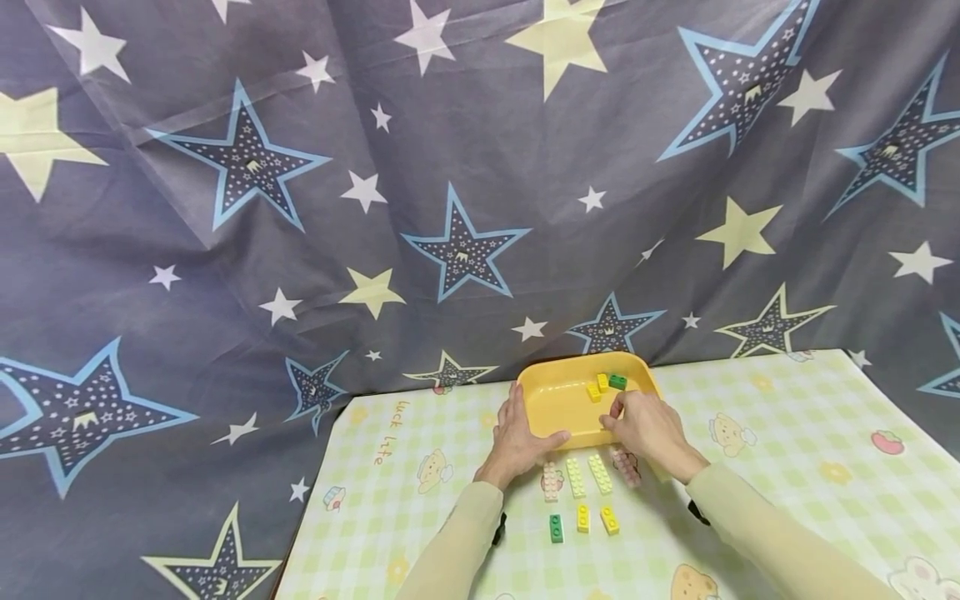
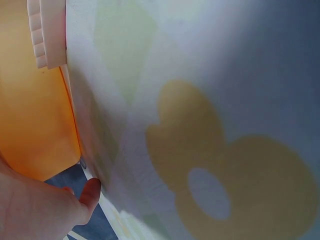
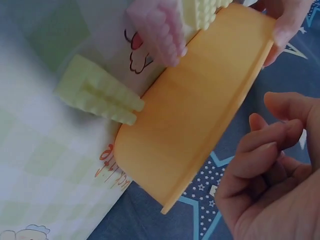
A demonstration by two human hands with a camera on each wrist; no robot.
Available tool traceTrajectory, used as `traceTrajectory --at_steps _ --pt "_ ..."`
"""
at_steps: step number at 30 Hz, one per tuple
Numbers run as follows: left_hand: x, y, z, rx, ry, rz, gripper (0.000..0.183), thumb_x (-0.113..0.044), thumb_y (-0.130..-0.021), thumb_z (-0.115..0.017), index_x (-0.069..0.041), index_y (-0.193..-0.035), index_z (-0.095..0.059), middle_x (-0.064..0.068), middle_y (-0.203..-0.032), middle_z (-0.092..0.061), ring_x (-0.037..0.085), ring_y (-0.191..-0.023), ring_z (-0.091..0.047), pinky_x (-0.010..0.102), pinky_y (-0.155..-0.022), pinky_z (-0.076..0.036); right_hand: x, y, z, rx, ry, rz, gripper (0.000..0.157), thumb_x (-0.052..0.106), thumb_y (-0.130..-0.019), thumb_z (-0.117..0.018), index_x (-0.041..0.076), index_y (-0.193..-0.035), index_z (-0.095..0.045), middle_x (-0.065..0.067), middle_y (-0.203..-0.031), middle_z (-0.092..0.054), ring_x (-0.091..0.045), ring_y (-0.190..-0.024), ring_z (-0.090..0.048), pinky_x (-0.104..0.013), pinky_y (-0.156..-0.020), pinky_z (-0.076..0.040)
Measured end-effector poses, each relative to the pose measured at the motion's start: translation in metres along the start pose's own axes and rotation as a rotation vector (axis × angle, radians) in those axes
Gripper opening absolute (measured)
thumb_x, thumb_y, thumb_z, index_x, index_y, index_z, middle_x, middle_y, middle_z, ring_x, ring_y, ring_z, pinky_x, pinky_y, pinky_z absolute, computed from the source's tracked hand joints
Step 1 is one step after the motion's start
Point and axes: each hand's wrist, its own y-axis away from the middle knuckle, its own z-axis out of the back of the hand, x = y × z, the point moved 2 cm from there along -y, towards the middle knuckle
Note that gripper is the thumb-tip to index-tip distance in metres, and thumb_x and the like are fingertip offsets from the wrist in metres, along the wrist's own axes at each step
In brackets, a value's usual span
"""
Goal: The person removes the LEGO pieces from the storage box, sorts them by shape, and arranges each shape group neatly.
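Observation:
A yellow tray (image 1: 558,408) sits near the table's back edge, with several small yellow bricks (image 1: 594,392) and a green brick (image 1: 617,382) in its far right part. My left hand (image 1: 517,442) holds the tray's front left corner, fingers along the side and thumb at the front rim. Over the front right part of the tray is my right hand (image 1: 645,425). Its fingers (image 3: 255,162) are loosely curled, with nothing visible between them in the right wrist view. Before the tray lie long bricks: a pink brick (image 1: 551,482), a pale yellow brick (image 1: 575,477) and another pink brick (image 1: 627,468).
Closer to me are a small green brick (image 1: 556,527) and two small yellow bricks (image 1: 582,518). A pale green brick (image 3: 97,92) stands by the tray's front right end, mostly covered by my forearm in the head view. A star-printed curtain (image 1: 465,167) hangs behind the checked tablecloth (image 1: 757,517).

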Motion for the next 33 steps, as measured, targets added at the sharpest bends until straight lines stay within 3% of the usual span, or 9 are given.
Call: traceTrajectory --at_steps 11,16,33 --pt "-0.001 -0.001 0.000 -0.008 -0.006 -0.003 0.129 -0.058 -0.088 -0.086 -0.017 -0.178 -0.002 0.005 -0.187 -0.006 0.034 -0.172 -0.015 0.066 -0.138 -0.017 -0.004 -0.030 -0.012 -0.007 0.004 -0.026 0.017 0.025 -0.096 -0.078 0.010 -0.088 -0.077 -0.004 -0.085 -0.075 -0.019 -0.072 -0.061 -0.031 -0.057 -0.044" --pt "-0.001 -0.001 -0.001 -0.011 -0.009 -0.001 0.129 -0.057 -0.088 -0.087 -0.017 -0.178 -0.003 0.004 -0.187 -0.008 0.033 -0.172 -0.016 0.066 -0.138 -0.018 -0.008 -0.045 -0.018 0.006 0.011 -0.017 0.022 0.025 -0.096 -0.078 0.012 -0.079 -0.074 -0.003 -0.076 -0.071 -0.018 -0.066 -0.059 -0.029 -0.055 -0.042" --pt "-0.002 0.001 0.001 -0.007 -0.005 0.015 0.131 -0.059 -0.087 -0.087 -0.018 -0.178 -0.002 0.004 -0.187 -0.008 0.033 -0.172 -0.016 0.064 -0.139 -0.018 -0.021 -0.080 -0.036 0.118 0.033 -0.146 0.033 0.031 -0.096 -0.082 0.014 -0.071 -0.067 0.000 -0.063 -0.059 -0.016 -0.059 -0.054 -0.029 -0.051 -0.039"
